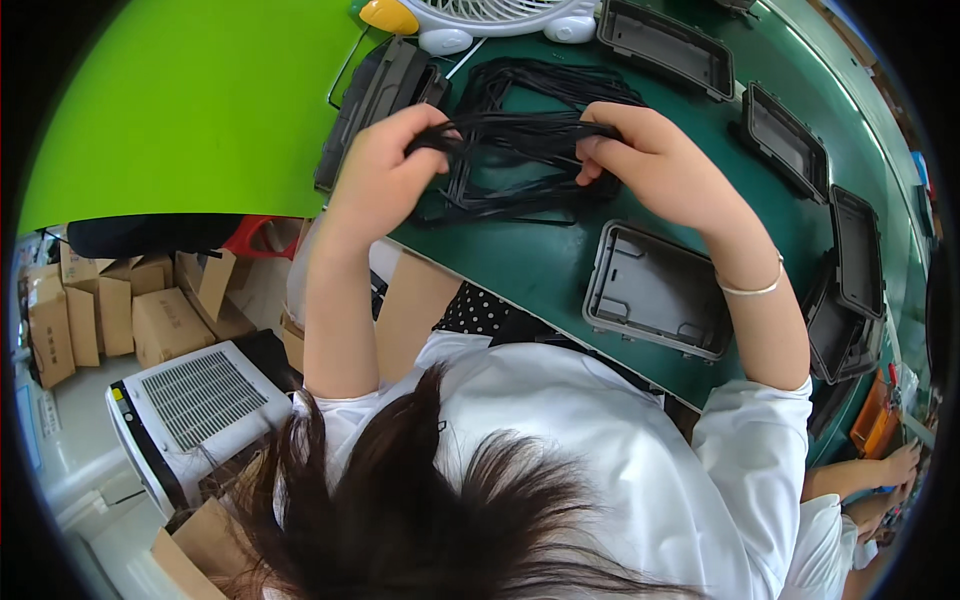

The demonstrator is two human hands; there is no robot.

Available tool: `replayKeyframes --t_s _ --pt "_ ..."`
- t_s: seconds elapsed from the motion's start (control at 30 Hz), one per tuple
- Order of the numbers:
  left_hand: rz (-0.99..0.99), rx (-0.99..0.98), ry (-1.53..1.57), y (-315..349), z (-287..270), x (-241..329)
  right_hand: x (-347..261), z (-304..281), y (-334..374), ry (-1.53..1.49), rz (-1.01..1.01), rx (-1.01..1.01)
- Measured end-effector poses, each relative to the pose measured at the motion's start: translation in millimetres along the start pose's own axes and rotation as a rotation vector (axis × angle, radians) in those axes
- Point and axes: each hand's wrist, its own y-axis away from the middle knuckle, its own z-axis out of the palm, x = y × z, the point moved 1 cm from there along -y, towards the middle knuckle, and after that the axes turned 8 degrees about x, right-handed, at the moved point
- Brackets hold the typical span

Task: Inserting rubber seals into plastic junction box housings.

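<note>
Between my hands stretches a bundle of thin black strips (520, 128), perhaps cords or sealing rings; their exact kind is unclear. My left hand (405, 160) is closed round its left end, thumb against fingers. The right end is gripped in my right hand (625, 145), fingers curled. Beneath the bundle, more black strips (560, 75) lie in a loose rectangular loop on the green table (480, 245). An open grey plastic case half (655, 290) lies below my right hand. Beside my left hand stand stacked dark grey case parts (375, 95).
Several grey case halves (785, 140) line the table's right side. A white fan (500, 15) stands at the far edge. A bright green panel (190, 110) borders the left. Cardboard boxes (170, 325) and a white grilled appliance (205, 395) are lower left. Another person's hand (900, 465) shows at right.
</note>
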Motion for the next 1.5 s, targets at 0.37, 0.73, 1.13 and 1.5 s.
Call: replayKeyframes --t_s 0.37,0.73,1.13,1.5 --pt "0.137 -0.336 -0.088 16.8 20.8 -18.8 -40.2 64.9 82.7 0.253 -0.523 -0.063" --pt "0.307 -0.331 -0.048 33.2 20.5 -32.8 -28.2 94.3 117.4 -0.359 -0.2 -0.394" --pt "0.051 -0.157 0.074 61.6 0.9 -35.1 -6.9 103.0 127.4 -0.05 -0.163 0.022" --pt "0.095 0.259 -0.152 61.7 34.3 -51.0 4.1 106.6 123.2 0.004 0.013 0.047"
